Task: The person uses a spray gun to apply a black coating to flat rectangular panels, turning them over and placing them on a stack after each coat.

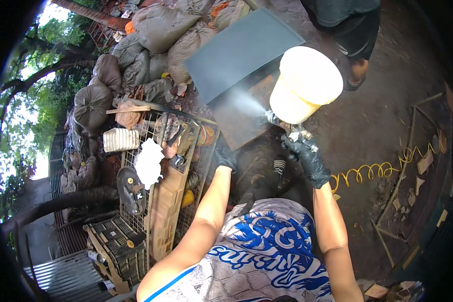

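My right hand (307,158), in a black glove with pale smears, is closed around a spray gun (273,118) whose body is mostly hidden. A large white tub-shaped cup (304,83) sits on top of the gun. White mist (249,102) streams left from the nozzle across a dark grey panel (241,50) and the brown board (241,123) below it. At the near corner of the brown board is my left hand (225,157), also black-gloved. Its fingers blend into the dark background, so I cannot make out whether they grip the board.
A wire-mesh rack (186,176) with wood pieces and cans stands on the left, near a black crate (118,246). Filled sacks (161,27) are piled behind. A yellow coiled hose (372,171) crosses the dirt floor. Another person's leg (355,30) is at the top right.
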`<state>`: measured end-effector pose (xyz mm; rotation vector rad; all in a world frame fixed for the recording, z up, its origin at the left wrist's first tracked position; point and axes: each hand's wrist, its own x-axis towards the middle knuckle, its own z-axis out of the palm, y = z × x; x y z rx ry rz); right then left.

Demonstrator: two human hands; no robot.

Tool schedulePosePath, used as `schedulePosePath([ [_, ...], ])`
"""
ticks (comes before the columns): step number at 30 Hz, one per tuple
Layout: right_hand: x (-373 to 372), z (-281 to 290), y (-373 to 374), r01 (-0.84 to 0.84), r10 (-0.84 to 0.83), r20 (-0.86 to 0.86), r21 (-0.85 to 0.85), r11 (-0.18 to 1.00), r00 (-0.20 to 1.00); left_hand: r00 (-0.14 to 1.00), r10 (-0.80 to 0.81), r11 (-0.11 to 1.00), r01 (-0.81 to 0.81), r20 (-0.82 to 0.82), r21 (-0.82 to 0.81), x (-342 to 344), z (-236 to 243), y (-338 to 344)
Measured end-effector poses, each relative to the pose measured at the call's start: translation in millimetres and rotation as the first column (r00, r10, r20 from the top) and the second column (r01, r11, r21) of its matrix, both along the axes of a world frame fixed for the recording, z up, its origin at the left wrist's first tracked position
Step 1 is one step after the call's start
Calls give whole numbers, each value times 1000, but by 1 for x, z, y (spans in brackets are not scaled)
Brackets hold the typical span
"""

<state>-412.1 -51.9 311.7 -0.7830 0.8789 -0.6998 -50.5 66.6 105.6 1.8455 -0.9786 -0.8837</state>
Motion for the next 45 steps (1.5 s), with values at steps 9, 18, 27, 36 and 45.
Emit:
schedulePosePath([
  [9, 23, -15, 29, -174, 180, 31, -144, 974, 983, 538, -463, 868, 117, 704, 482, -35, 20, -12],
  [18, 39, -6, 33, -147, 151, 45, -78, 986, 988, 990, -138, 983, 142, 42, -115, -1, -28, 15],
  [27, 11, 0, 12, 108, -117, 183, 57, 992, 976, 673, 125, 969, -241, -729, -57, -24, -11, -2],
  [36, -39, 4, -21, 236, -246, 68, 130, 963, 967, 253, 387, 824, -527, -887, 209, -41, 15, -16],
  [45, -71, 5, -59, 324, -332, 124, 77, 943, 935, 343, 630, 699, -642, -697, 316, -45, 45, -17],
])
